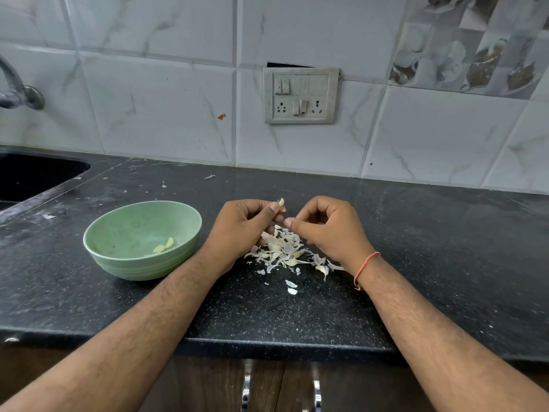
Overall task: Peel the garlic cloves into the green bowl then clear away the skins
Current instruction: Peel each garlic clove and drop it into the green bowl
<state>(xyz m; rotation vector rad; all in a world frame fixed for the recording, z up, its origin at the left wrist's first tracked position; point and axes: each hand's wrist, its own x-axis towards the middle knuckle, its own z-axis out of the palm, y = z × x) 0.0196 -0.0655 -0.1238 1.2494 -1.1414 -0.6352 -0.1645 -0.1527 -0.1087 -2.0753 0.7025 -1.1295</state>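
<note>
The left hand (246, 224) pinches a clove (281, 202) above the skins (282, 251) on the desk (416, 233); the right hand (323, 224) pinches its skin. Pull gently, then drop the clove into the bowl (101, 233) at left.

1. This is a home kitchen, seen from the working side of a dark speckled stone tabletop (416, 233).
2. A black sink (32, 176) is sunk into the tabletop at the far left, with a metal tap (17, 90) fixed to the wall above it.
3. The wall behind is clad in pale marble-look tiles (154, 99), and the decorative tiles (475, 46) at the upper right carry pictures of cups and leaves.
4. A switch and socket plate (300, 96) sits in the tiling.
5. Below the tabletop edge are brown wooden cabinet doors (208, 388) with shiny metal handles (246, 388).
6. A green bowl (142, 239) and garlic skins (282, 251) lie on the tabletop, signs of food preparation.
</note>
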